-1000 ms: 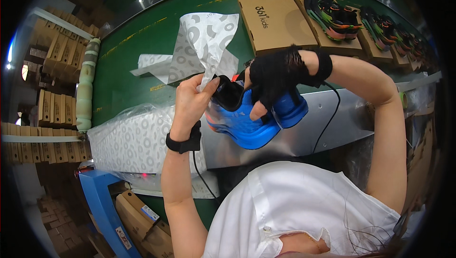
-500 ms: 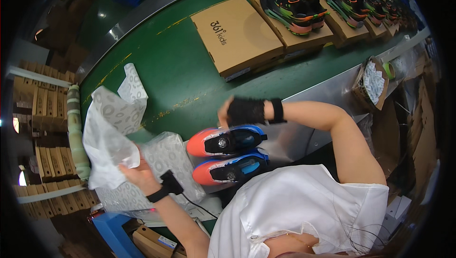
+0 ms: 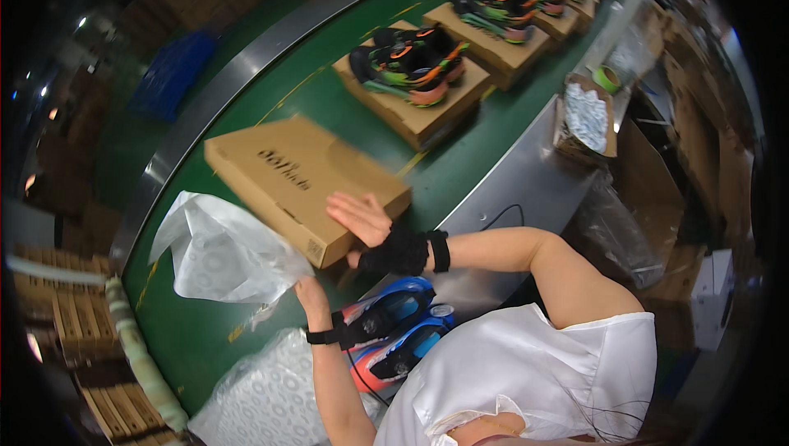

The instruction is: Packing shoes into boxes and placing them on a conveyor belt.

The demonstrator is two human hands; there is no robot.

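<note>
A pair of blue and orange-red shoes (image 3: pixel 386 314) lies nearest the person's body, just below the right hand and to the right of the left wrist, on the metal counter (image 3: pixel 526 191). Below and to the left of the left hand, a patterned paper stack (image 3: pixel 271 388) sits under clear plastic.

The left hand (image 3: pixel 311 291), banded in black at the wrist, is closed on a corner of a patterned paper sheet (image 3: pixel 222 253); its fingers are largely hidden behind the paper, which spreads out to the hand's left over the green belt (image 3: pixel 444 175). Just above it, the right hand (image 3: pixel 371 232), in a black fingerless glove, is clamped on the near right corner of a closed brown box (image 3: pixel 304 179), fingers flat on the lid and thumb at the side. The box extends up and left from that hand, tilted and blurred, so whether it touches the belt is hard to tell.

Farther up and right of the right hand, a second brown box (image 3: pixel 431 121) carries black, green and orange shoes (image 3: pixel 411 60), and similar pairs on boxes recede beyond it. Well to that hand's right are an open carton (image 3: pixel 610 121) of crumpled white paper (image 3: pixel 585 113) and a green tape roll (image 3: pixel 608 85).
</note>
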